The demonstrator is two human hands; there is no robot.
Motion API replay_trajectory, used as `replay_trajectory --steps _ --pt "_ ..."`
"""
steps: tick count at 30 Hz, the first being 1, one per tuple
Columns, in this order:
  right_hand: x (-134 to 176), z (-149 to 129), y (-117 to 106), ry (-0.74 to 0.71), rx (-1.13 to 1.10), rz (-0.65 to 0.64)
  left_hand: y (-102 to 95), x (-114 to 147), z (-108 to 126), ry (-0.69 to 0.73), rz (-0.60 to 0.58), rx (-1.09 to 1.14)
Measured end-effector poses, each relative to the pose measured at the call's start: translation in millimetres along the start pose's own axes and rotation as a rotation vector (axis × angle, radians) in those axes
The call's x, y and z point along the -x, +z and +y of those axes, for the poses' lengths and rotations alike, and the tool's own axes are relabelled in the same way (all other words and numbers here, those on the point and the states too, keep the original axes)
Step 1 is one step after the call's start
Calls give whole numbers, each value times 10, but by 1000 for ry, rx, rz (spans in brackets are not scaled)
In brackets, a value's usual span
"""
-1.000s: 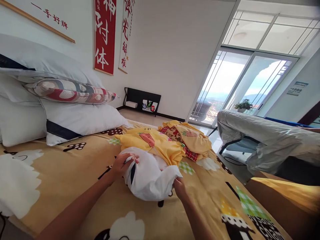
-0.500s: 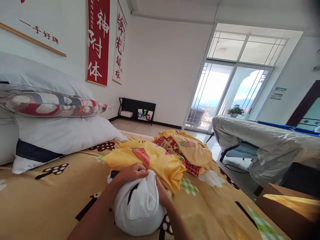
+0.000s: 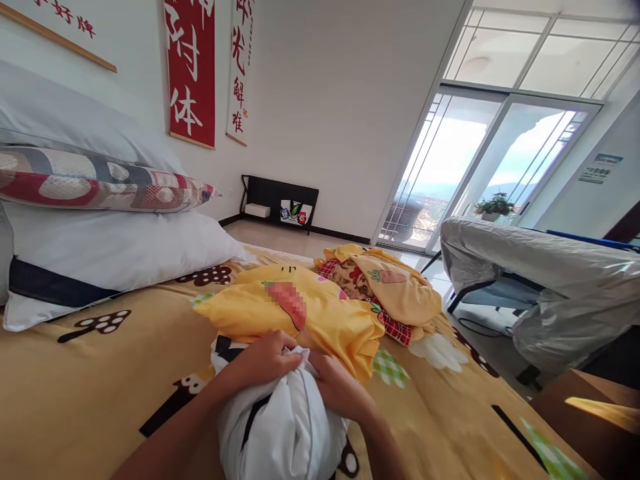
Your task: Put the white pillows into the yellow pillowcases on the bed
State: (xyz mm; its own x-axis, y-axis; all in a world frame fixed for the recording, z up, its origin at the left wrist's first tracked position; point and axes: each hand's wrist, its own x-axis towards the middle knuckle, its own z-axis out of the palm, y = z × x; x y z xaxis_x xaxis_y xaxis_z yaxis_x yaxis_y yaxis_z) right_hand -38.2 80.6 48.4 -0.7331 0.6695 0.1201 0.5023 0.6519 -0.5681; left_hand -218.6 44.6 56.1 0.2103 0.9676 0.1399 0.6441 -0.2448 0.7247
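A bunched white pillow (image 3: 283,427) with dark navy strips lies in front of me on the bed, its lower end cut off by the frame. At its top edge my left hand (image 3: 267,360) pinches the gathered fabric between thumb and fingers. My right hand (image 3: 337,383) grips the same edge from the other side, fingers partly hidden behind the cloth. Both hands almost meet there. Just beyond them is a rumpled yellow pillowcase (image 3: 330,327) with a carrot print. Further back sits a paler yellow one (image 3: 400,283) beside red plaid fabric (image 3: 397,332).
White pillows (image 3: 125,253) and a patterned red and grey cushion (image 3: 100,183) are stacked at the left. The bed's tan sheet (image 3: 65,393) has mushroom prints. A plastic-covered table (image 3: 540,260) and a cardboard box (image 3: 575,413) stand at the right, a low black shelf (image 3: 280,200) by the wall.
My view has tipped downward and shifted left. My right hand has come up to the top edge of the white pillow and shows more clearly. The left hand keeps its hold.
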Motion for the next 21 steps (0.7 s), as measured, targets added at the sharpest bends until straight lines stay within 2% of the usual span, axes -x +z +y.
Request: replay_trajectory --steps 2,5,7,9,10,12,14,17,21 --pt "175 -66 -130 62 71 81 -20 -15 -3 -15 26 66" --pt "462 -115 -99 200 289 351 -13 -55 -6 -77 114 134" --pt "553 -134 141 117 389 476 6 -85 -12 -123 145 186" --pt "514 -184 500 -68 456 493 17 -109 -31 -142 141 253" --pt "454 -225 687 -115 481 486 14 -117 -47 -143 136 285" --pt "303 -327 998 -91 515 467 -9 -127 -95 -132 107 329" --pt "177 -420 1155 24 549 480 -41 -135 -155 -108 77 358" --pt "108 -492 1098 48 636 493 -72 -160 -220 -61 85 451" --pt "139 -512 859 -140 660 424 -139 -161 -183 -34 151 739"
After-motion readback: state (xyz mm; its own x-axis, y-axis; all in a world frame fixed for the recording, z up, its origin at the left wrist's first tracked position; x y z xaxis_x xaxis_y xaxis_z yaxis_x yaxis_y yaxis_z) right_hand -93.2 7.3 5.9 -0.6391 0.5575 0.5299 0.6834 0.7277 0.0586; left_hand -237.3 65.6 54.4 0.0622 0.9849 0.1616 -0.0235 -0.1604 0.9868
